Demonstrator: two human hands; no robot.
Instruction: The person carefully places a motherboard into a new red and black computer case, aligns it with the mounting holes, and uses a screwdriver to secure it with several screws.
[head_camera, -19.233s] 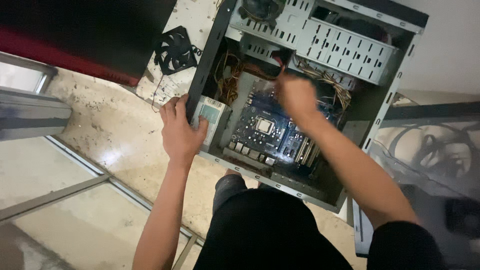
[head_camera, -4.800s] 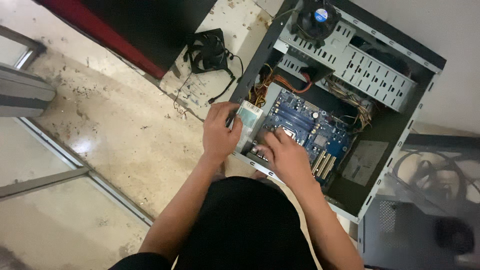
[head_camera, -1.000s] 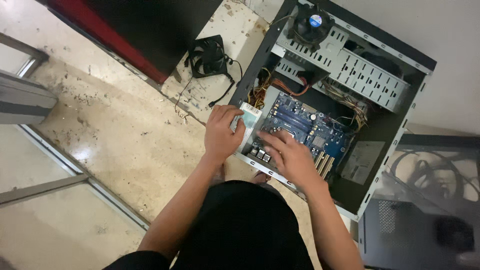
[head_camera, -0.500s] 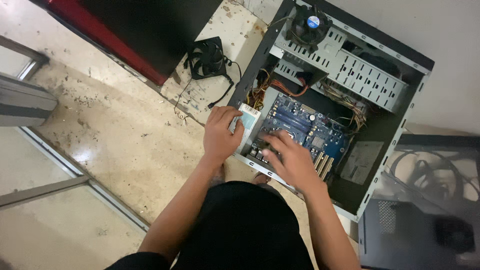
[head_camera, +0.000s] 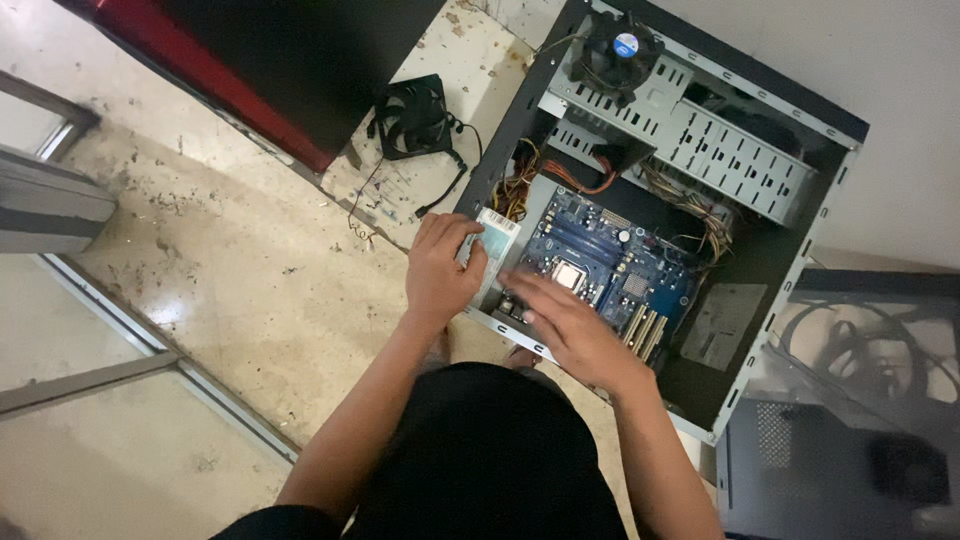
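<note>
An open computer case lies on its side on the floor, with a blue motherboard inside. My left hand grips the near left corner of the case, fingers over a pale metal bracket. My right hand rests flat on the near edge of the motherboard, fingers spread beside the bare processor socket. I cannot tell whether it holds anything. A round cooler fan sits on the grey drive cage at the far end.
A loose black fan with its cable lies on the floor left of the case. A red and black panel stands beyond it. A dark side panel with cables lies at the right. A metal floor rail runs at the left.
My right hand has slid a little along the near edge of the motherboard over the last second. My left hand stays on the case corner.
</note>
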